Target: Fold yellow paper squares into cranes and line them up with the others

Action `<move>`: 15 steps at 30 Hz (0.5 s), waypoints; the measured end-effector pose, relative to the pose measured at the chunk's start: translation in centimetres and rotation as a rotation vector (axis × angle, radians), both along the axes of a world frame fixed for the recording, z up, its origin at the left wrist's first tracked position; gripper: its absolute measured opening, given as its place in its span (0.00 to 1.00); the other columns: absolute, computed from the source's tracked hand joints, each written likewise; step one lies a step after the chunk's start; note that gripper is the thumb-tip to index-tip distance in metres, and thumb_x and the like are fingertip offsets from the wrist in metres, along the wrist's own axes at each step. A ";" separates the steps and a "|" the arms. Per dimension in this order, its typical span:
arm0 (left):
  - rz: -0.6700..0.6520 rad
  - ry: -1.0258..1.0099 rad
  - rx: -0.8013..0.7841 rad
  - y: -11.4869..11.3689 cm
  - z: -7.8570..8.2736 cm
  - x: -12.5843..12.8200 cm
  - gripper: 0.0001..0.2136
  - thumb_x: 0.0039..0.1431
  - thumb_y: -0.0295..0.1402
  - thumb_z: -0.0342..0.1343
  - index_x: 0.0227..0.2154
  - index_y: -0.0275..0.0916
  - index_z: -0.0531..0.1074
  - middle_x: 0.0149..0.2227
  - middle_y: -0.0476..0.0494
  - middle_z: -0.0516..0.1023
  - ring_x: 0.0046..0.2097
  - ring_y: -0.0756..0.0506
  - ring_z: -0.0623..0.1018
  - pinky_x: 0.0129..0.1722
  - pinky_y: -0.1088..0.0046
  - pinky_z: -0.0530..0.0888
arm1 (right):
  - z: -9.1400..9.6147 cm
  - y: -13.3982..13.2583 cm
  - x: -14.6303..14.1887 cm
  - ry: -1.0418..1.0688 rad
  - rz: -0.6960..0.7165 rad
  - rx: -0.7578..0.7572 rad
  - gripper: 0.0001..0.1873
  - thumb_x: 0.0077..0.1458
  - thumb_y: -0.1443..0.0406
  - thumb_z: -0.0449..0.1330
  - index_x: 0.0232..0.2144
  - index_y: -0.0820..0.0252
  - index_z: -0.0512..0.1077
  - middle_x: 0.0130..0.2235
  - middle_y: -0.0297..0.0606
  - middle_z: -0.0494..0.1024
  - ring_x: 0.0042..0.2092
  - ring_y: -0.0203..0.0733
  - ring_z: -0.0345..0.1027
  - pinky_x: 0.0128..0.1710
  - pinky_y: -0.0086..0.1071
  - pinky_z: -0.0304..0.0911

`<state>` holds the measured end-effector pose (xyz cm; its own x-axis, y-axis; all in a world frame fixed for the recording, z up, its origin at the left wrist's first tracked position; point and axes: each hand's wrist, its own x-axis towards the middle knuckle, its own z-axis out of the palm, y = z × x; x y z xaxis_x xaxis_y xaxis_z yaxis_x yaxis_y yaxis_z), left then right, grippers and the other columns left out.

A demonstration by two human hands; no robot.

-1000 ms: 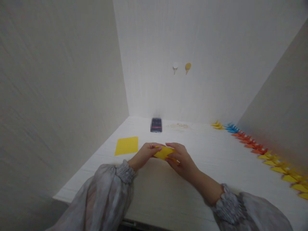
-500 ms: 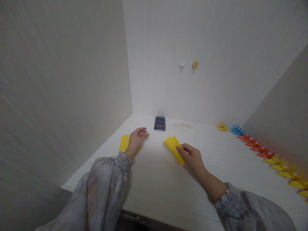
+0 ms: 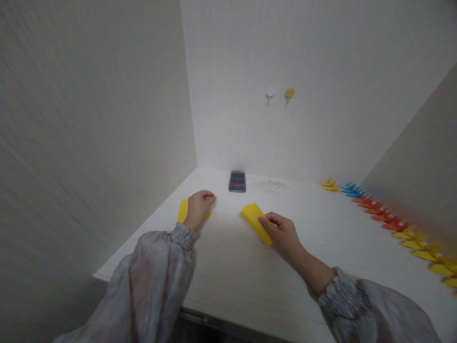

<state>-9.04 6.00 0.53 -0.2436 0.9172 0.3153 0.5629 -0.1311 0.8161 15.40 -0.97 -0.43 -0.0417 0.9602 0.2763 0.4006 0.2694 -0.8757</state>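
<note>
My right hand (image 3: 282, 233) pinches the near end of a folded yellow paper piece (image 3: 255, 220) and holds it just above the white table (image 3: 250, 281). My left hand (image 3: 199, 207) lies over a flat yellow paper sheet (image 3: 183, 210) at the table's left side, fingers curled down onto it. Whether those fingers grip the sheet or only rest on it does not show.
A small dark device (image 3: 237, 181) stands near the back wall. Along the right wall runs a row of folded paper figures (image 3: 389, 222) in yellow, blue, orange and yellow. Two small hooks (image 3: 279, 95) hang on the back wall. Walls close in left, back and right.
One second ago both hands held the folded yellow piece together. My left hand has let go and moved left onto the flat yellow sheet; my right hand keeps the folded piece.
</note>
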 end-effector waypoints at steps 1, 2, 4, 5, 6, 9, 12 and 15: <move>0.027 0.055 0.017 0.1 -0.1 -0.2 0.09 0.43 0.35 0.55 0.27 0.36 0.74 0.26 0.45 0.77 0.29 0.48 0.74 0.31 0.74 0.67 | -0.1 0.0 0.0 -0.003 0.005 0.006 0.15 0.48 0.55 0.53 0.24 0.61 0.71 0.23 0.35 0.71 0.24 0.35 0.62 0.20 0.26 0.54; 0.048 0.099 0.032 0.3 -0.2 -0.5 0.09 0.44 0.35 0.54 0.27 0.36 0.74 0.27 0.45 0.77 0.30 0.48 0.74 0.32 0.74 0.67 | -0.1 0.0 0.1 -0.005 0.011 0.011 0.15 0.49 0.55 0.53 0.24 0.61 0.71 0.23 0.35 0.71 0.24 0.35 0.62 0.20 0.26 0.54; 0.074 0.155 0.040 0.7 -0.4 -0.9 0.09 0.46 0.34 0.53 0.28 0.37 0.74 0.29 0.45 0.77 0.32 0.48 0.74 0.33 0.74 0.67 | -0.2 0.0 0.1 -0.006 0.020 0.016 0.15 0.49 0.55 0.53 0.24 0.61 0.71 0.23 0.35 0.71 0.25 0.35 0.61 0.20 0.26 0.54; 0.081 0.165 0.037 0.9 -0.6 -1.2 0.09 0.46 0.34 0.53 0.28 0.37 0.74 0.29 0.45 0.76 0.33 0.47 0.74 0.34 0.73 0.67 | -0.2 0.0 0.1 -0.007 0.023 0.016 0.15 0.49 0.55 0.53 0.24 0.61 0.71 0.23 0.35 0.71 0.24 0.35 0.61 0.20 0.25 0.54; 0.088 0.171 0.034 1.0 -0.7 -1.4 0.09 0.46 0.34 0.53 0.28 0.37 0.75 0.30 0.44 0.76 0.33 0.47 0.74 0.34 0.73 0.66 | -0.2 0.0 0.1 -0.009 0.025 0.016 0.15 0.49 0.55 0.53 0.24 0.61 0.70 0.23 0.35 0.71 0.24 0.35 0.61 0.20 0.25 0.54; 0.143 0.202 0.015 1.4 -1.0 -1.8 0.10 0.46 0.36 0.52 0.29 0.39 0.75 0.32 0.44 0.76 0.34 0.46 0.73 0.33 0.73 0.66 | -0.2 -0.1 0.1 -0.025 0.025 0.020 0.15 0.49 0.55 0.53 0.23 0.61 0.70 0.23 0.35 0.71 0.24 0.34 0.61 0.19 0.25 0.54; 0.207 0.263 0.025 1.6 -1.0 -2.2 0.11 0.48 0.37 0.51 0.29 0.40 0.75 0.34 0.44 0.76 0.35 0.46 0.73 0.35 0.72 0.66 | -0.1 -0.1 0.1 -0.043 0.028 0.028 0.15 0.49 0.56 0.53 0.23 0.61 0.71 0.23 0.35 0.71 0.24 0.35 0.62 0.19 0.25 0.54; 0.198 0.261 0.047 2.1 -1.1 -2.7 0.13 0.51 0.37 0.48 0.32 0.38 0.74 0.33 0.44 0.77 0.35 0.46 0.74 0.37 0.72 0.66 | -0.2 -0.1 0.2 -0.055 0.034 0.035 0.15 0.49 0.56 0.53 0.23 0.61 0.71 0.23 0.35 0.71 0.24 0.35 0.62 0.20 0.25 0.55</move>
